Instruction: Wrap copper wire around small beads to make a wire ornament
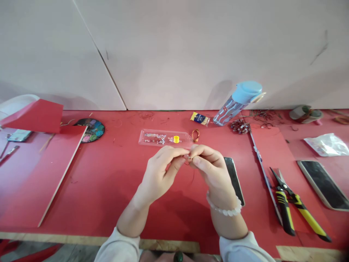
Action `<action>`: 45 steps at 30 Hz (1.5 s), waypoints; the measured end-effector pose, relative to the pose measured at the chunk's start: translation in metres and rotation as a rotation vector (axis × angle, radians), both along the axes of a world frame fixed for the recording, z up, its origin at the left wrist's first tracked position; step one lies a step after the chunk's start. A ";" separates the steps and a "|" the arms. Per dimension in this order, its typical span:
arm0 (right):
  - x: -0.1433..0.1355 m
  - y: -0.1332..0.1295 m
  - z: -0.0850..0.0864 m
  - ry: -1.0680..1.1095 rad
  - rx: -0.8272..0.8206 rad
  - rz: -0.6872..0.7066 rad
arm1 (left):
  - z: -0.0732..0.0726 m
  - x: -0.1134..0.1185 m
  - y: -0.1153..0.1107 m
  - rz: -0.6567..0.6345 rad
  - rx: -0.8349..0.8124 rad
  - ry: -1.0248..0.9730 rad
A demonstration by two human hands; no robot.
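Note:
My left hand [163, 171] and my right hand [214, 167] meet above the middle of the red table. Both pinch a thin dark red cord with a small bead or metal bit [187, 158] between the fingertips; its exact form is too small to tell. A loose end of cord hangs below. Just beyond the hands lies a clear plastic tray [141, 138] holding small beads and a yellow cap [176, 139]. A braided orange and red loop [195, 135] lies at the tray's right end. A white bead bracelet is on my right wrist.
Right of my right hand lies a phone [235, 178]. Farther right are yellow-black pruners [289, 193], another phone [324, 183] and a plastic bag [327, 144]. A blue bottle [234, 103] stands behind. Red boards [51, 171] and a round palette [95, 130] are left.

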State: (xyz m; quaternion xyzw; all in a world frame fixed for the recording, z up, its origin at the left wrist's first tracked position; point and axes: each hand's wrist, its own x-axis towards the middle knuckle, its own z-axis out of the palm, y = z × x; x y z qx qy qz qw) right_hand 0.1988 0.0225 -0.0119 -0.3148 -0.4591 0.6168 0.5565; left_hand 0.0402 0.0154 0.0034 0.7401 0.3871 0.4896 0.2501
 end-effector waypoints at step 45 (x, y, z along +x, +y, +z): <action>0.020 0.013 -0.004 -0.473 0.043 0.405 | -0.011 -0.014 0.008 0.592 0.142 -0.293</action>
